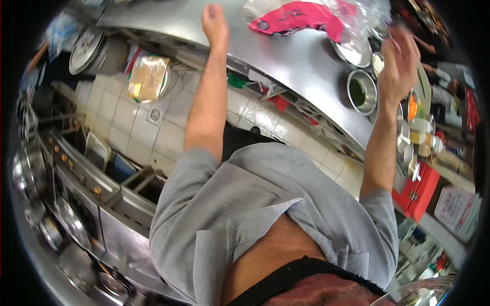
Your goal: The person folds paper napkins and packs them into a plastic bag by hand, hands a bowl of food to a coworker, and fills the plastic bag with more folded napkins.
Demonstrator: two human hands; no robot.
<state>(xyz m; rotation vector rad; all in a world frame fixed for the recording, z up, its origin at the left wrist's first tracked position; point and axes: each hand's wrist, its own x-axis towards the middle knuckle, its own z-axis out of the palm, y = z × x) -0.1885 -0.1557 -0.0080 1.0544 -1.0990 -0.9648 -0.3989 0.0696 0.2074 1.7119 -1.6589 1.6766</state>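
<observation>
The left hand (215,24) hangs over the brushed steel bench (286,58), its fingers curled inward; whether its grip is clenched or closed on something small, I cannot tell. The right hand (400,66) sits at the bench's far right side, fingers bent and their tips blurred, so its grip cannot be told either. Just beside it stands a round, smooth-walled metal bowl (371,96) with a dark green filling (356,93). Another rounded bowl (357,57), pale inside, sits near it, partly under crinkled, see-through plastic (365,18). Between the hands, on the bench, lies a glossy, bright pink packet (296,15), long and curved, with dark print. Below, square glazed tiles (132,120) shine on the floor. A boxy red case (416,191) with a metal latch stands beyond the right forearm.
</observation>
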